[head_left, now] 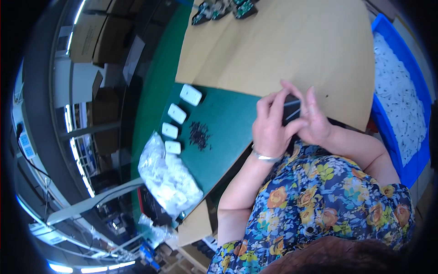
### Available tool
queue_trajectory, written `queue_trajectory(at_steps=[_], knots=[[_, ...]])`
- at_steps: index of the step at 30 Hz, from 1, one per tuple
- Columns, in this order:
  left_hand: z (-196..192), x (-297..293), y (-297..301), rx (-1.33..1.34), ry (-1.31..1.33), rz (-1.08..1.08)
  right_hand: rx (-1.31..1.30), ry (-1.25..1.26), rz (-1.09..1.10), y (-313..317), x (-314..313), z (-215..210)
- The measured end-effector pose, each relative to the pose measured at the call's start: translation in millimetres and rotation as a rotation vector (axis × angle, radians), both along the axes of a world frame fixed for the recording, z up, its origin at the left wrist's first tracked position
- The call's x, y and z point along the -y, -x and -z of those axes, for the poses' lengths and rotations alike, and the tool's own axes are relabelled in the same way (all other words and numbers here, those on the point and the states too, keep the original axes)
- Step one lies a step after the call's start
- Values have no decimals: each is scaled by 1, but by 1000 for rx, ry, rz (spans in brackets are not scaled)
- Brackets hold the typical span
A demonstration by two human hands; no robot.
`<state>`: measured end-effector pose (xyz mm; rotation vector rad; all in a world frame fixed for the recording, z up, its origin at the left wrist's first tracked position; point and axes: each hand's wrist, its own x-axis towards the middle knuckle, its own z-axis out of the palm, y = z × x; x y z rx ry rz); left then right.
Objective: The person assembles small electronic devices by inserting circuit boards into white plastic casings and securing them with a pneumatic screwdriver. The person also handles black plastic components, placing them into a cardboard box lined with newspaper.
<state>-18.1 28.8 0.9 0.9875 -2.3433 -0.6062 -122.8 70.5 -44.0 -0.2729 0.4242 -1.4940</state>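
Dark hair [337, 258] crosses the lower edge, and just beyond it spreads a floral shirt [326, 201]. From the shirt's two sides the bare forearms reach up and inward, elbows bent, so the hands meet in front of the chest. On the left wrist sits a silvery band [266, 158]. The left hand [270, 127] comes in with its back partly up, fingers bent and thumb pointing across toward the other hand. Opposite it, the right hand [315, 122] is tipped up, its fingers rising alongside.

Between them lies a black piece [292, 109] with a pale line across it. The left grip is closed on this piece, between thumb and bent fingers; the right grip sits against its other side, and how firmly it holds cannot be told.

Past the left hand, on the green surface [223, 157], is a loose heap of small dark bits [199, 135]. Four white cases [190, 95] stand in a row beyond the heap, near a clear bag [169, 178] of white parts. A tan board [283, 45] covers the far side, with green circuit boards [223, 11] at its end. To the right, a blue bin [406, 176] holds many white pieces. Farther left are cartons [86, 39], their print too small to read.
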Motion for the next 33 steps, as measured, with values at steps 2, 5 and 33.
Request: queue_trajectory(at_steps=[2,5,33], knots=[[3,2,-7,-33,9,75,-71,58,-49,5,0,9],[-8,1,-8,-9,-105,29,-151,90,-80,4,7,6],[31,-6,-45,-769,-717,-81,-1321,341,-56,-13,-2,-1]])
